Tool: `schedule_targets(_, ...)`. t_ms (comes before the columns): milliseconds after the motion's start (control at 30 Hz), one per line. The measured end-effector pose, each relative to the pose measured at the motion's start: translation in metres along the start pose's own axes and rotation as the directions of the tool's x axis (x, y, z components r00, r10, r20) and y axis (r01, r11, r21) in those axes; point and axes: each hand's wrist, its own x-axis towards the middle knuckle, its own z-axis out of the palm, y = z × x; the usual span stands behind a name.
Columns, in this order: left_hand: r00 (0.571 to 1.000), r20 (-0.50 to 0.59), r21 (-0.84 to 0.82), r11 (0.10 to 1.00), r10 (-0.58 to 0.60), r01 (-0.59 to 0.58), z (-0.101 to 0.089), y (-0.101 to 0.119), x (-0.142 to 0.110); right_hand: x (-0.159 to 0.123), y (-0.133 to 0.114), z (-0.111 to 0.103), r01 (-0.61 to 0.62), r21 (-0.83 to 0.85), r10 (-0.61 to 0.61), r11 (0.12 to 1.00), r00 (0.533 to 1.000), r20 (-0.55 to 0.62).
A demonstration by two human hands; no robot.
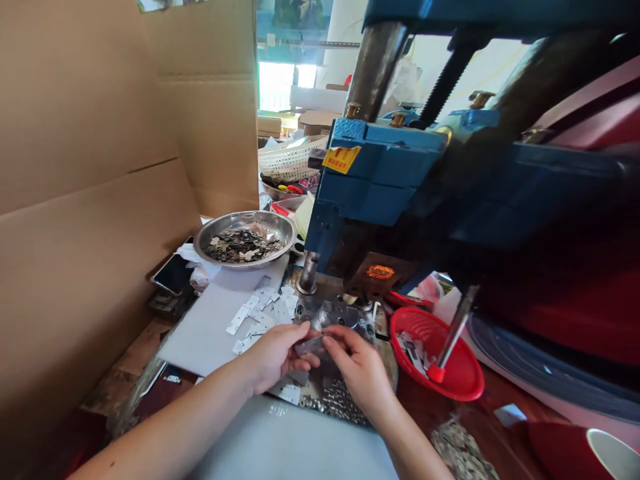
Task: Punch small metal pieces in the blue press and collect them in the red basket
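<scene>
My left hand (273, 357) and my right hand (357, 367) meet in front of the blue press (375, 180). Both pinch the same small flat metal strip (310, 345) from either end, just before the press's metal die plate (333, 313). Several similar white metal strips (260, 313) lie scattered on a grey board to the left of my hands. Small metal scraps (340, 400) are piled under my right wrist.
A steel bowl (245, 230) of dark metal pieces stands behind the strips. A red bowl (450, 367) with pieces and a red-tipped lever (450, 340) sits on the right. A cardboard wall (100, 200) closes the left side; a phone (175, 273) lies beside it.
</scene>
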Motion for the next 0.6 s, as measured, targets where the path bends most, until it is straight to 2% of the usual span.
schedule_targets(100, 1.0, -0.02, 0.007, 1.0, 0.016, -0.016, 0.004, 0.001, -0.003, -0.009, 0.008, -0.005, 0.048, 0.045, -0.041, 0.998, 0.99, -0.136)
schedule_targets(200, 0.996, -0.037, 0.073, 0.995, 0.076, -0.074, 0.006, 0.001, -0.004, -0.017, 0.017, -0.011, 0.04, 0.055, -0.03, 0.998, 0.986, -0.163)
schedule_targets(267, 0.988, -0.023, 0.184, 0.972, 0.15, -0.144, 0.006, -0.001, -0.001, -0.019, 0.022, -0.011, 0.001, 0.086, 0.016, 0.996, 0.981, -0.191)
schedule_targets(333, 0.966, -0.006, 0.354, 0.904, 0.258, -0.239, 0.008, -0.003, 0.005, -0.018, 0.023, -0.01, -0.04, 0.096, 0.062, 0.995, 0.969, -0.241)
schedule_targets(400, 0.925, 0.02, 0.544, 0.772, 0.381, -0.33, 0.011, -0.003, 0.015, -0.012, 0.023, -0.01, -0.063, 0.039, 0.072, 0.997, 0.96, -0.269)
schedule_targets(467, 0.865, 0.067, 0.705, 0.59, 0.497, -0.393, 0.016, -0.001, 0.029, -0.002, 0.024, -0.011, -0.051, -0.055, 0.032, 0.997, 0.952, -0.304)
schedule_targets(533, 0.801, 0.133, 0.819, 0.39, 0.584, -0.421, 0.022, 0.003, 0.043, 0.01, 0.027, -0.014, -0.005, -0.131, -0.041, 0.991, 0.936, -0.35)
schedule_targets(600, 0.747, 0.194, 0.876, 0.23, 0.636, -0.423, 0.027, 0.007, 0.057, 0.024, 0.032, -0.016, 0.032, -0.184, -0.101, 0.982, 0.919, -0.381)
